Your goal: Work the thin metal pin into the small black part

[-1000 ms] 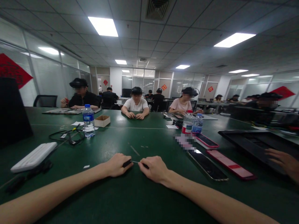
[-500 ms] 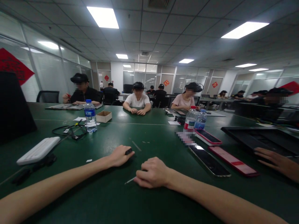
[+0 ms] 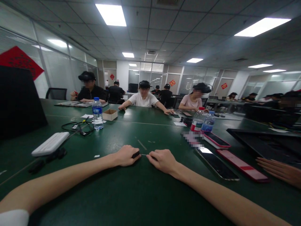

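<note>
My left hand (image 3: 127,155) is closed around a small black block-shaped object (image 3: 135,154), which shows at the fingertips. Facing it, my right hand (image 3: 164,160) pinches a thin, light-coloured rod (image 3: 144,154). The rod bridges the narrow gap between both hands, its far end at or very near my left fingertips and the black object. Whether it touches or enters that object is too small to tell. Both hands are low over the green table (image 3: 141,194), near its middle.
Right of my hands lie a dark phone (image 3: 217,164), a pink phone case (image 3: 242,164) and another person's hand (image 3: 279,171) by a black tray-like panel (image 3: 265,144). Leftward are a white power bank (image 3: 50,144), black cables (image 3: 78,127), a water bottle (image 3: 97,114) and a small box (image 3: 110,115).
My right hand has moved up and away from me, swinging the rod toward the black object in my left hand. The person opposite has spread both arms apart. The whole view has shifted slightly.
</note>
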Available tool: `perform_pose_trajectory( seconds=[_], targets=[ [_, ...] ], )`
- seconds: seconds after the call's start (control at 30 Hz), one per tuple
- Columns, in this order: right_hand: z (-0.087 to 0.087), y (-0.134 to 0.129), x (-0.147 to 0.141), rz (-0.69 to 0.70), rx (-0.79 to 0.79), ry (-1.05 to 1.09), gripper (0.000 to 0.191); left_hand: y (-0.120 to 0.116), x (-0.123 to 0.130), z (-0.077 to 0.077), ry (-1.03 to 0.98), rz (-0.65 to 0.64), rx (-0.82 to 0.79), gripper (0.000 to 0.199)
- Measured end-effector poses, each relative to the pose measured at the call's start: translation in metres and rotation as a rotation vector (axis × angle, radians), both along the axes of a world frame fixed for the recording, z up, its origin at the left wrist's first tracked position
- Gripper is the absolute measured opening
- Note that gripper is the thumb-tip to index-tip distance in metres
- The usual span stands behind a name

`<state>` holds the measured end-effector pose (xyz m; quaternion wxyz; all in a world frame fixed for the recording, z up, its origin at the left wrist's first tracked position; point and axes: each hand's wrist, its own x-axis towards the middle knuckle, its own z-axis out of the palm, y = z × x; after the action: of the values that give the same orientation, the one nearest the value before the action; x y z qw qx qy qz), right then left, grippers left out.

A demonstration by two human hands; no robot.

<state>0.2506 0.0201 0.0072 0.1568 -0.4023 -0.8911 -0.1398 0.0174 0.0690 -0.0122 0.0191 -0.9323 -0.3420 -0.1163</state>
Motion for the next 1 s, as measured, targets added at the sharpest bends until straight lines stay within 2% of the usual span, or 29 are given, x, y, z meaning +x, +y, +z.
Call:
perform_pose_trajectory(
  seconds=[0.37,0.7,1.0],
  targets=[
    [0.001,-0.003,-0.003,-0.037,-0.069,0.005,0.042,-0.004,-0.001,0.005,-0.014,-0.033,-0.012,0.031],
    [0.0,-0.008,-0.008,-0.074,-0.071,-0.006,0.043,-0.005,0.0,0.003,0.053,-0.047,0.073,0.034],
    [-0.002,-0.01,-0.006,-0.014,-0.119,0.074,0.04,-0.009,-0.002,0.006,0.038,-0.109,0.047,0.031]
  ],
)
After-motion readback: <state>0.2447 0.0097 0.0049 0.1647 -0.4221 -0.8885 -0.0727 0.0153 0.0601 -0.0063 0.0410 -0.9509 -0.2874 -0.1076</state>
